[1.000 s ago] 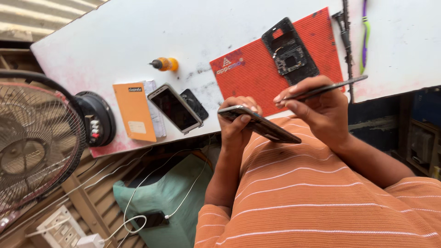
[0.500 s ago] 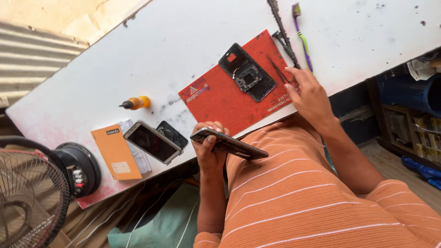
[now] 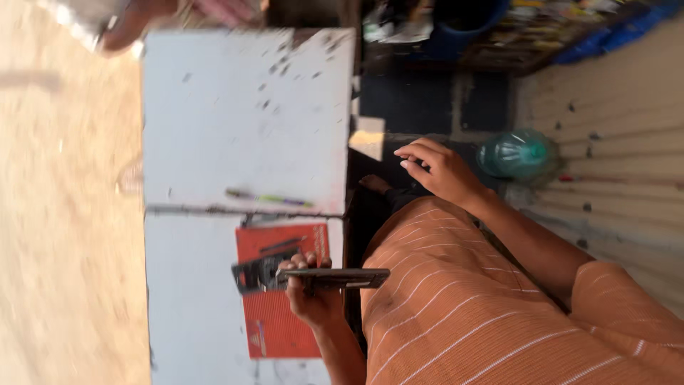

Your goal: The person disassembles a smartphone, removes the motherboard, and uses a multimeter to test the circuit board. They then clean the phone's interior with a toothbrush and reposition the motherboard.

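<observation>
Phone [image 3: 335, 278] edge-on to you is what your left hand [image 3: 313, 296] is holding: the fingers are curling over its far edge and the thumb is bracing it from below, so the grip is closed around the slab and keeping it level just off the near edge of the worktop [image 3: 242, 121]. Held that way, flat and in front of your striped shirt [image 3: 484, 306], it is staying close to the red mat [image 3: 281, 292] lying right under it.

Your right hand [image 3: 438, 171] is hanging in the air out past the worktop's side edge, well apart from the phone. Its grip is loose, the fingers half bent and spread, and it is holding nothing.

On the mat, a dark opened part [image 3: 256, 271] is sitting just beyond your left fingertips, and a thin dark tool [image 3: 283, 244] is lying near the mat's edge, both parked where the left hand can get at them. Further along the worktop a pen-like tool [image 3: 271, 199] with green and purple on it is resting beside a long dark strip [image 3: 235, 211]. A green bottle [image 3: 516, 153] is lying on the floor near your right wrist. The picture is blurred, so finer detail is hard to tell.
</observation>
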